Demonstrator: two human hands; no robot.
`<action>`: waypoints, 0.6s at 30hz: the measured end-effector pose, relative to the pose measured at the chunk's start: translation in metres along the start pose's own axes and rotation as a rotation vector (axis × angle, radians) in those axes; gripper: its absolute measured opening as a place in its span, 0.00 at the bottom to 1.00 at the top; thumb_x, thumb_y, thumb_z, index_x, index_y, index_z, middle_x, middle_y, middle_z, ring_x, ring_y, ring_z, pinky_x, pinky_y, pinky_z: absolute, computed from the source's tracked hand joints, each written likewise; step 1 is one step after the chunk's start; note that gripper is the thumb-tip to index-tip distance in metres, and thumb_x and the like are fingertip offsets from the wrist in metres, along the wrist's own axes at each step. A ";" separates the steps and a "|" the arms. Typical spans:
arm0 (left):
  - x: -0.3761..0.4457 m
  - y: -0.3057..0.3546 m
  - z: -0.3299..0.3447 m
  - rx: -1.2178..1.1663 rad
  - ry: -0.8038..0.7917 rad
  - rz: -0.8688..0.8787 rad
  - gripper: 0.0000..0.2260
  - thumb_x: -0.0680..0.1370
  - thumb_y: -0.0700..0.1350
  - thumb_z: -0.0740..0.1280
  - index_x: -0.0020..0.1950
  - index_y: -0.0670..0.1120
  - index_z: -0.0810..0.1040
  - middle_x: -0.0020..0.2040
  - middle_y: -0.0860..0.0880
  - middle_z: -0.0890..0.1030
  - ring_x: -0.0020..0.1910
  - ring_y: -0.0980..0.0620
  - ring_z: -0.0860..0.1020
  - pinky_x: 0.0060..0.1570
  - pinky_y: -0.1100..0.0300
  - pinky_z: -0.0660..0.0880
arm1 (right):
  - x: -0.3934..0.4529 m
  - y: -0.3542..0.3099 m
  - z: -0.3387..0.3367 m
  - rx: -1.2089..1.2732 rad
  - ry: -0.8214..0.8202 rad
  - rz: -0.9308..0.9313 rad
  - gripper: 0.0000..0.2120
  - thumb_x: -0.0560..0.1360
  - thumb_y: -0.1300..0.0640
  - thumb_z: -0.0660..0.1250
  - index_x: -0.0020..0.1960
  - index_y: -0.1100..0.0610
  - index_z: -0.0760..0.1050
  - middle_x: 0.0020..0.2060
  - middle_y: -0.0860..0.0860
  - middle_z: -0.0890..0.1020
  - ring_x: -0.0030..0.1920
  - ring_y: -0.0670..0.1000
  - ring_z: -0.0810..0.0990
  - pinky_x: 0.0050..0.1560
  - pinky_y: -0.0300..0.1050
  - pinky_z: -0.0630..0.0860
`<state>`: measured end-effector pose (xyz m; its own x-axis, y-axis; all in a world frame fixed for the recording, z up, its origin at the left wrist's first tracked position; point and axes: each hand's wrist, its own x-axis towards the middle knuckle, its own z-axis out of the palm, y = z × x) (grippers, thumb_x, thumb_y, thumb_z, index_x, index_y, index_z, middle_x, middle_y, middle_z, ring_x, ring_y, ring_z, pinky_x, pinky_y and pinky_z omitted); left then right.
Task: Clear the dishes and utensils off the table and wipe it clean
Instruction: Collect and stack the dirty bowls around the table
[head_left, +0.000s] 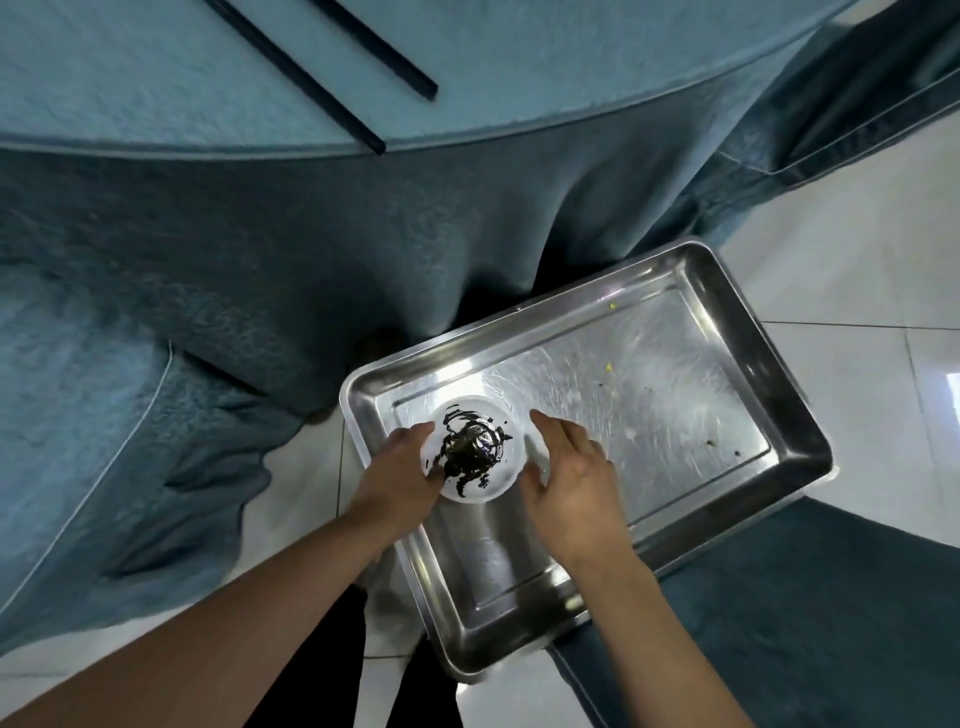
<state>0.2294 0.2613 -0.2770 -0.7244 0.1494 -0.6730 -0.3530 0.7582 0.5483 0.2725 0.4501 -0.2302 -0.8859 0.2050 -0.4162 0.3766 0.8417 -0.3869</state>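
The left hand (400, 467) grips the near-left rim of the white dish (474, 449), thumb over the edge. The right hand (571, 483) hangs slack and holding nothing just beside the dish's right side. The dish, smeared with dark sauce, seems to sit in the near-left corner of the steel tray (779, 415), whose right half lies free. Two black chopsticks (311, 88) lie on the table (130, 78) beyond, pointing towards its near edge, nearer the left hand.
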 end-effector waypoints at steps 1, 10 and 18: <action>-0.005 0.003 -0.004 0.036 0.010 0.060 0.25 0.80 0.43 0.68 0.77 0.50 0.68 0.73 0.46 0.71 0.68 0.45 0.74 0.70 0.51 0.70 | -0.001 -0.003 -0.003 0.002 0.011 -0.014 0.29 0.77 0.55 0.67 0.77 0.52 0.65 0.70 0.52 0.73 0.66 0.57 0.74 0.67 0.54 0.70; -0.103 0.060 -0.084 0.383 0.272 0.375 0.23 0.77 0.48 0.69 0.72 0.54 0.73 0.68 0.53 0.73 0.64 0.45 0.72 0.64 0.48 0.69 | -0.035 -0.066 -0.071 0.026 0.106 -0.119 0.27 0.77 0.56 0.66 0.75 0.51 0.65 0.69 0.51 0.72 0.65 0.55 0.73 0.66 0.55 0.70; -0.214 0.098 -0.182 0.396 0.420 0.422 0.19 0.78 0.49 0.68 0.69 0.54 0.74 0.63 0.52 0.74 0.59 0.46 0.73 0.59 0.49 0.70 | -0.095 -0.153 -0.156 0.061 0.173 -0.239 0.24 0.78 0.56 0.65 0.73 0.51 0.69 0.69 0.50 0.72 0.66 0.54 0.71 0.67 0.54 0.68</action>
<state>0.2418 0.1882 0.0108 -0.9468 0.2840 -0.1513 0.1916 0.8752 0.4442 0.2575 0.3799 -0.0034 -0.9825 0.0910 -0.1627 0.1624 0.8459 -0.5080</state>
